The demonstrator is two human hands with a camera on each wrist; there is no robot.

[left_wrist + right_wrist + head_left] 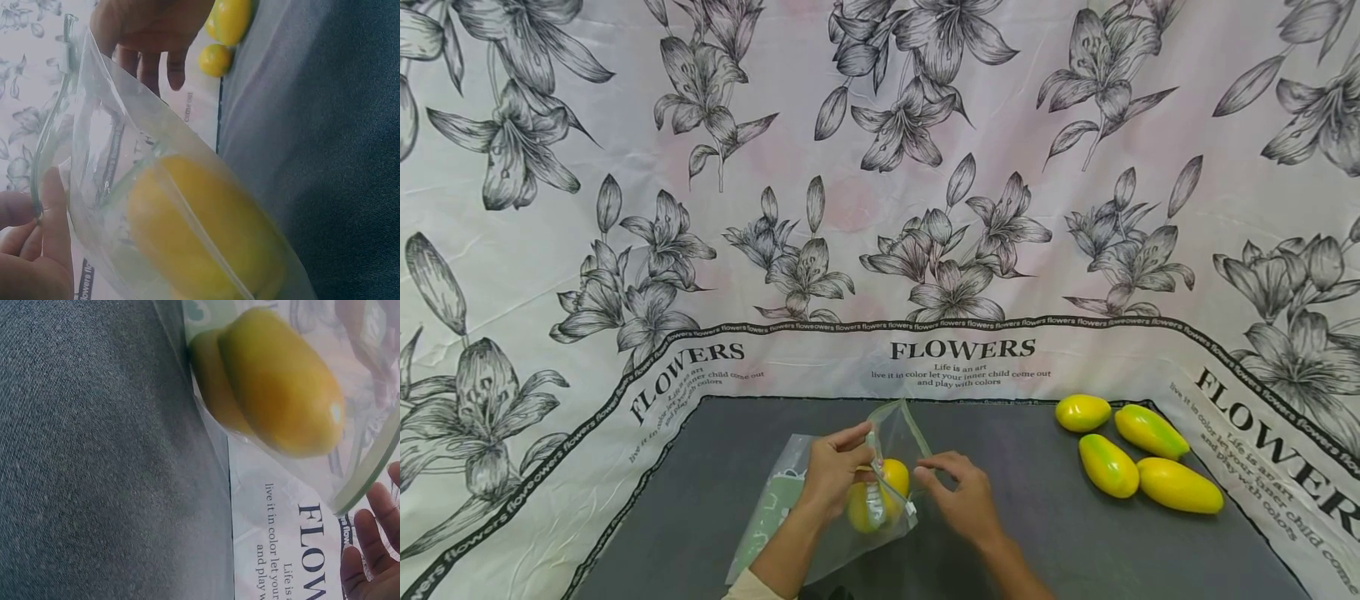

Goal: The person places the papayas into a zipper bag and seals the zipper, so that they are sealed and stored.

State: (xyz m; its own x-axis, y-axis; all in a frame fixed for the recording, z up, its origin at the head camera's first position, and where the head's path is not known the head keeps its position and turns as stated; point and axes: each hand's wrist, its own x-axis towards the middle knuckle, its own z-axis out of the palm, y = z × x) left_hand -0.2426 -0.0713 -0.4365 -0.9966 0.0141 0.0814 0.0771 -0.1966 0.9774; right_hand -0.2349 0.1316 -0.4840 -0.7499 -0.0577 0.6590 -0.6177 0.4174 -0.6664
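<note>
A clear zip bag with a slider stands mouth up over the dark table, and two yellow-green mangoes lie together inside it. My left hand pinches the bag's rim between thumb and fingers; the left wrist view shows the zip strip running up from that pinch to the slider. At the other side of the mouth is my right hand, its fingers loosely extended and apart, right at the green-edged rim.
Several more yellow mangoes lie grouped at the right rear of the dark grey table. A light green printed panel shows on the bag's left part. White flower-printed cloth rises behind the table and along its sides.
</note>
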